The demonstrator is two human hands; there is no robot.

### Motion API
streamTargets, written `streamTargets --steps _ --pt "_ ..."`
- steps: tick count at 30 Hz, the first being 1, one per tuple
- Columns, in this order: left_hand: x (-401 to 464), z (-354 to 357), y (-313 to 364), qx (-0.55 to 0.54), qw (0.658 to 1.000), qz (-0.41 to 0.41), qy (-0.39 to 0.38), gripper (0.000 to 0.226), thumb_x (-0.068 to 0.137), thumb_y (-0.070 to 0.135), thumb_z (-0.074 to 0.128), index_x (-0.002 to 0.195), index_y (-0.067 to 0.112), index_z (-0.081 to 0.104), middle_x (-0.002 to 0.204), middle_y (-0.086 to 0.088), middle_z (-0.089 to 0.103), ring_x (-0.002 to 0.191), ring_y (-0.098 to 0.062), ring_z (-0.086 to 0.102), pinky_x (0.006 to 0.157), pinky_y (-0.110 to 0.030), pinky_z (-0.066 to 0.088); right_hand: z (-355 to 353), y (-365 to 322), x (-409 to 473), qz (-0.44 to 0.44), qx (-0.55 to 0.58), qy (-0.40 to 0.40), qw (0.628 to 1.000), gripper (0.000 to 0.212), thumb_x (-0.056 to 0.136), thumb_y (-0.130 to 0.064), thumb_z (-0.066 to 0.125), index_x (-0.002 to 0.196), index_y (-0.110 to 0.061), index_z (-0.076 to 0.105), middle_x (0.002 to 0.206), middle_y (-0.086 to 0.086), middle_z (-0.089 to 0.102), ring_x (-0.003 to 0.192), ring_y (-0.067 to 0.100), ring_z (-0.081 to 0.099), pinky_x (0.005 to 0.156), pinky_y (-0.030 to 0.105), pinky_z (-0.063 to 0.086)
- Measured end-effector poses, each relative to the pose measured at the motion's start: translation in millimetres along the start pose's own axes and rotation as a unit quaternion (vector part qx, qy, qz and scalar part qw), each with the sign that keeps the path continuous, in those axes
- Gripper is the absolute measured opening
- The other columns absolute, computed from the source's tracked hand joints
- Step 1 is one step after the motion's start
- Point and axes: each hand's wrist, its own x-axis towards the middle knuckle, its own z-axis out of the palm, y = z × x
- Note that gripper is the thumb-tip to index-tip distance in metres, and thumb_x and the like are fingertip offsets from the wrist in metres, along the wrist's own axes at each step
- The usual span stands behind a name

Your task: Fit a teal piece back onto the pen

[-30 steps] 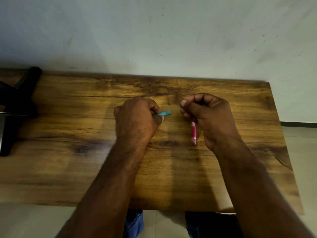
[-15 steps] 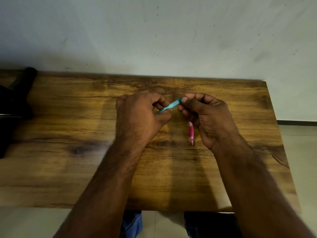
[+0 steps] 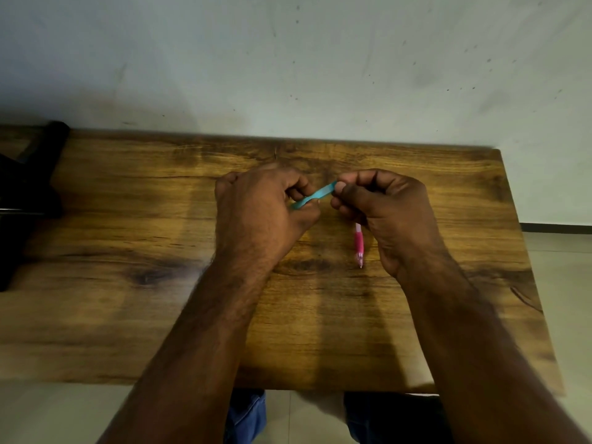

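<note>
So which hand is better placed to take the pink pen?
Probably the right hand: the pen hangs just under its fingers, though it also pinches the teal strip.

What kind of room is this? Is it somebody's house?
Probably a plain room in a home or small office, though I can't be sure. There is a wooden table pushed against a bare, marked wall, a tiled floor, and a pink pen lying on the table.
</note>
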Motion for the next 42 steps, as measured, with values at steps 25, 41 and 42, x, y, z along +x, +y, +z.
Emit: streamTargets --steps 25,41,42 --pt "4 21 -13 0.083 0.977 -0.197 -0.022 0.035 0.072 0.058 0.087 0.076 0.029 0.068 0.077 0.012 0.070 0.092 -0.015 0.067 0.112 -0.056 0.033 -8 9 5 -0.106 -0.321 0.114 0.934 0.009 0.091 -0.022 0.076 0.098 -0.026 0.078 0.085 -0.015 0.073 0.081 0.004 0.071 0.076 0.034 0.060" --pt "0 12 -11 -0.020 0.993 -0.115 0.023 0.027 0.079 0.053 0.084 0.084 0.030 0.072 0.070 0.015 0.067 0.075 -0.002 0.067 0.090 -0.047 0.056 -2 10 5 -0.016 -0.133 0.056 0.989 0.011 0.094 -0.012 0.069 0.101 -0.015 0.076 0.082 -0.002 0.074 0.079 0.016 0.072 0.071 0.037 0.062" --pt "-1 12 -10 -0.046 0.994 -0.098 0.027 0.022 0.082 0.050 0.082 0.086 0.031 0.073 0.071 0.017 0.067 0.071 0.002 0.065 0.078 -0.039 0.061 -2 8 6 -0.001 -0.048 0.040 0.998 0.013 0.097 -0.011 0.065 0.103 -0.013 0.077 0.080 0.000 0.072 0.077 0.017 0.069 0.070 0.034 0.061"
